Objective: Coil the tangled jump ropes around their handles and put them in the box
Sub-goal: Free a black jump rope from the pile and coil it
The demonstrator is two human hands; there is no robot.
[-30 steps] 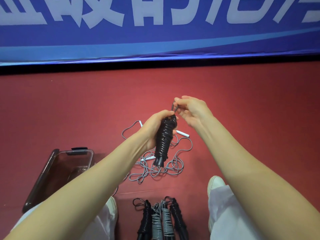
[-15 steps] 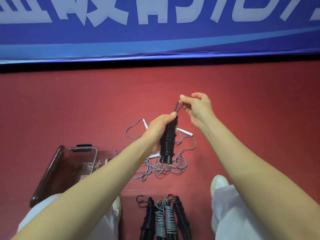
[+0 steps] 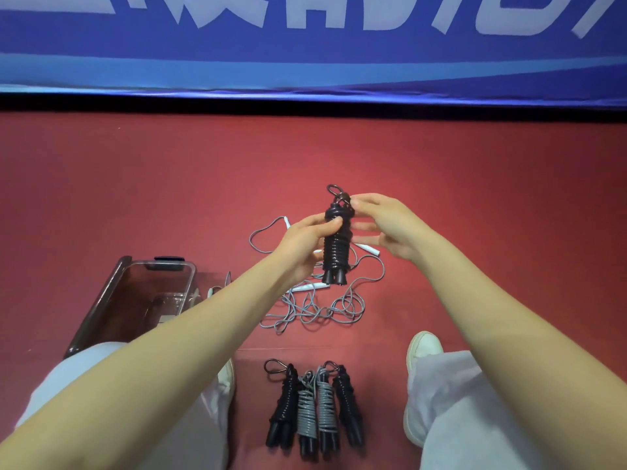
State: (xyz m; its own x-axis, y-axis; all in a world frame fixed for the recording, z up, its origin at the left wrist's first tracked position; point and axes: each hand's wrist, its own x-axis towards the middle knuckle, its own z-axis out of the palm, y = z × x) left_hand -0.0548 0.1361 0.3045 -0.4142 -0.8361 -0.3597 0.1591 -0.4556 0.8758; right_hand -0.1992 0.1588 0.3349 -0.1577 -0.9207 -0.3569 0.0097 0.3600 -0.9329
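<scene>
A black jump rope (image 3: 336,247), coiled tightly round its two handles, is held upright above the red floor. My left hand (image 3: 303,247) grips the coil from the left at mid-height. My right hand (image 3: 383,225) pinches the top windings with thumb and forefinger, its other fingers spread. A small loop of rope (image 3: 333,189) sticks up free above the coil. Beneath it a tangled grey jump rope (image 3: 322,310) with white handles lies on the floor. The clear plastic box (image 3: 101,300) stands open at the left, partly hidden by my left arm and knee.
Several coiled ropes (image 3: 315,408), black and grey, lie side by side between my white shoes (image 3: 424,346). My knees in light trousers fill the lower corners. A blue banner (image 3: 305,45) closes off the far side of the floor.
My right hand let go of the raised loop and dropped to the top windings. The loop now stands free, and the bundle turned more upright.
</scene>
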